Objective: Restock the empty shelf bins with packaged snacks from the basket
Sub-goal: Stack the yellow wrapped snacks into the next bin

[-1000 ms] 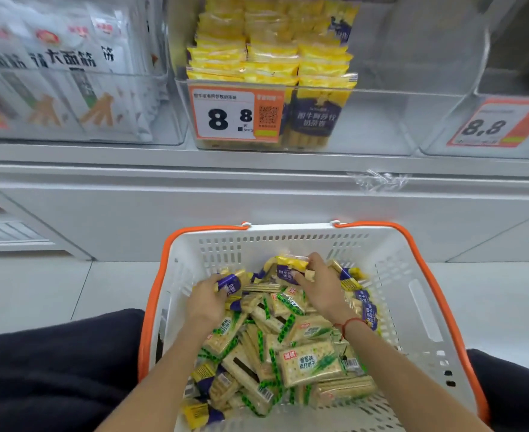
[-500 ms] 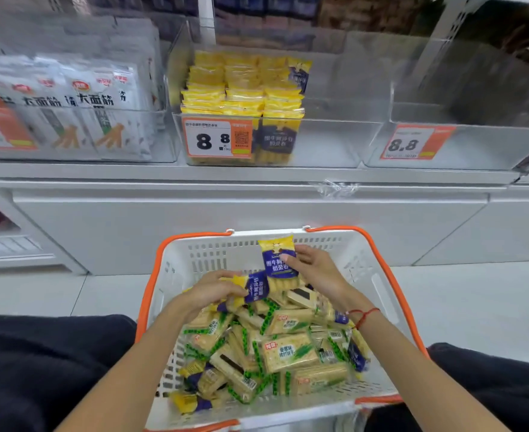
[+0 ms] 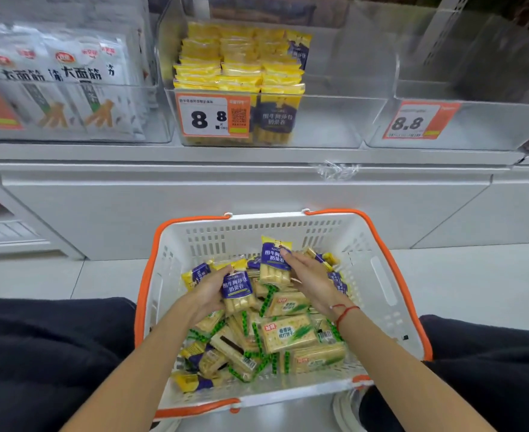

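Right hand (image 3: 308,277) pinches a blue-yellow snack pack (image 3: 274,260) upright, long axis vertical, over the far middle of the basket (image 3: 378,275). Left hand (image 3: 208,291) grips a second pack (image 3: 237,289), just left and nearer. Target bin (image 3: 335,120) lies straight ahead, far and above on the shelf, right half bare; right hand nearer. White tiled floor below.

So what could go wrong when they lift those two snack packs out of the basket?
1. The right hand pinches its blue-and-yellow pack only at the edge, so it might slip back into the basket.
2. The left hand holds a matching pack among loose green cracker packs; one could get dragged out too.
3. The middle bin holds the same packs, but the empty right bin has a similar price tag, so they might go in the wrong one.
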